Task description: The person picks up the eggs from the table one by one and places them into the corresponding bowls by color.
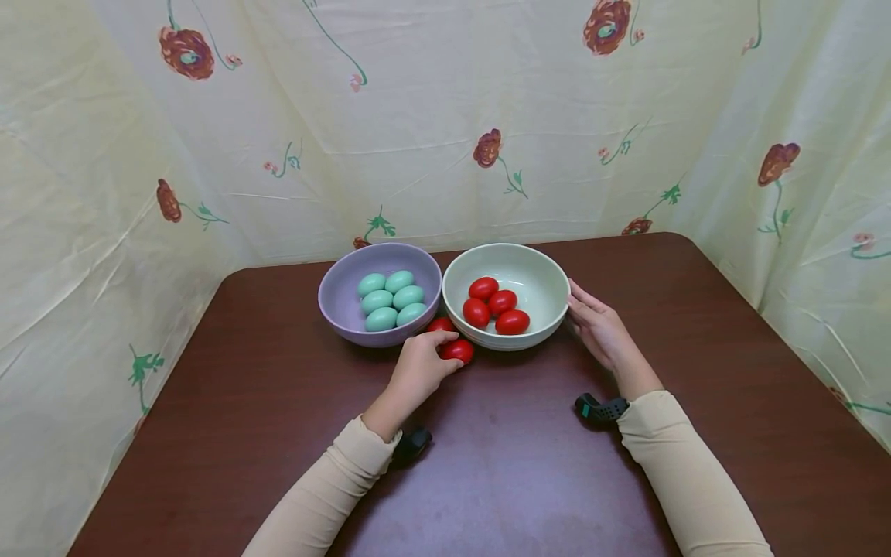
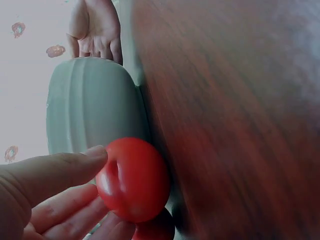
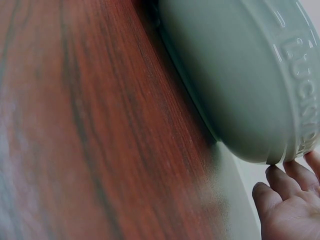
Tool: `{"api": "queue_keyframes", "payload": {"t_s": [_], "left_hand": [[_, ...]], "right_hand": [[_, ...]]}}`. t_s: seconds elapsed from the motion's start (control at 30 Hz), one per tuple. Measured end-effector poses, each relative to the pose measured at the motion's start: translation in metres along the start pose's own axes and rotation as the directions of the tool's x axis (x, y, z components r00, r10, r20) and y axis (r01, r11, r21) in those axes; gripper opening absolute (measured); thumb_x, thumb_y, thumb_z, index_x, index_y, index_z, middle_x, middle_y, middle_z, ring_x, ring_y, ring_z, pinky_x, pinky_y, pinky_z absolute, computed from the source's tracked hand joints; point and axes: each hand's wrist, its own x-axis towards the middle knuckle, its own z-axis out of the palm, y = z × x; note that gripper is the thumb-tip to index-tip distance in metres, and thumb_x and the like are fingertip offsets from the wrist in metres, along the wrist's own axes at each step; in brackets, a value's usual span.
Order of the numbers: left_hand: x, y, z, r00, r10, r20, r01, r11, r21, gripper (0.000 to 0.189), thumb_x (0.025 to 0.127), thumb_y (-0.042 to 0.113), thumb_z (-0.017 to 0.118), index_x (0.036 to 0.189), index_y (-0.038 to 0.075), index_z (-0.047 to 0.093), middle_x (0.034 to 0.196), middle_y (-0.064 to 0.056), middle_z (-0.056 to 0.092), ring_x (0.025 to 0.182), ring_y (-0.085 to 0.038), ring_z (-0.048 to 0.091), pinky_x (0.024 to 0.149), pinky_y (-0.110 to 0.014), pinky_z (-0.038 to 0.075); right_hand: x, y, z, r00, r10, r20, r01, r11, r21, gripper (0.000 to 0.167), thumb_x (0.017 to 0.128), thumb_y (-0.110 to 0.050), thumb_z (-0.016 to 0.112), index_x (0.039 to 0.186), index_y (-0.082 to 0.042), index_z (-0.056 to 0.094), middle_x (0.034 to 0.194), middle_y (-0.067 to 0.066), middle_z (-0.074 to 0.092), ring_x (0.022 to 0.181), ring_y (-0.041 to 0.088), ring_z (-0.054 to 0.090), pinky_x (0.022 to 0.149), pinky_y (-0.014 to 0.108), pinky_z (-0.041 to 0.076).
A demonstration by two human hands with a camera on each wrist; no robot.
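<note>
Low by the two bowls, my left hand [image 1: 420, 369] has its thumb and fingers about a glossy red egg [image 2: 134, 179], pinching it in the left wrist view. A second red egg [image 1: 440, 326] lies just behind, partly covered by the hand. Fingers extended, my right hand [image 1: 604, 337] touches the right side of the pale green bowl [image 1: 553, 305], fingertips at its outer wall near the rim. Several red eggs [image 1: 512, 322] lie inside that bowl. To its left, a purple bowl [image 1: 337, 298] holds several mint-green eggs [image 1: 381, 319].
Both bowls stand side by side near the far edge of the dark brown wooden table [image 1: 501, 456]. Behind them hangs a pale flowered curtain [image 1: 431, 155]. A black wrist device [image 1: 599, 410] sits at the right cuff, another [image 1: 412, 446] at the left.
</note>
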Motion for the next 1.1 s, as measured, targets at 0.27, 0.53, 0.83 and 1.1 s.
{"api": "queue_keyframes", "payload": {"t_s": [0.27,0.53,0.83,1.1], "left_hand": [[0.004,0.0,0.002,1.0,-0.009,0.03,0.009,1.0,0.024,0.037,0.081,0.007,0.079,0.117,0.002,0.072,0.113,-0.013,0.074,0.106,-0.029,0.065,0.095,-0.042,0.055],[0.004,0.0,0.007,0.996,-0.039,0.074,0.036,0.998,0.043,0.041,0.081,0.01,0.081,0.119,0.002,0.07,0.114,-0.014,0.073,0.106,-0.031,0.064,0.094,-0.043,0.055],[-0.003,0.003,0.004,0.994,-0.059,0.088,0.055,0.997,0.048,0.042,0.079,0.014,0.083,0.118,0.001,0.071,0.112,-0.014,0.073,0.101,-0.03,0.065,0.091,-0.042,0.056],[-0.012,0.019,-0.005,0.987,-0.041,0.157,0.041,0.999,0.004,0.042,0.081,0.016,0.082,0.119,0.005,0.071,0.108,-0.011,0.073,0.09,-0.025,0.062,0.075,-0.033,0.057]], "right_hand": [[0.001,0.001,0.0,1.0,-0.001,0.001,0.001,1.0,0.01,0.066,0.104,-0.024,0.052,0.158,-0.01,0.017,0.167,0.003,0.01,0.154,0.021,0.011,0.125,0.042,0.009],[0.0,0.002,0.0,1.0,-0.003,0.002,0.003,1.0,0.016,0.066,0.104,-0.023,0.05,0.158,-0.009,0.016,0.167,0.004,0.009,0.154,0.021,0.011,0.125,0.041,0.009],[0.0,0.003,0.0,1.0,0.011,-0.001,-0.011,1.0,-0.003,0.066,0.103,-0.026,0.052,0.158,-0.011,0.018,0.167,0.003,0.01,0.154,0.021,0.012,0.125,0.042,0.009],[0.0,0.001,0.0,1.0,0.009,-0.014,-0.009,1.0,0.001,0.066,0.103,-0.026,0.053,0.158,-0.013,0.019,0.167,0.002,0.012,0.154,0.02,0.012,0.125,0.043,0.009]]}}
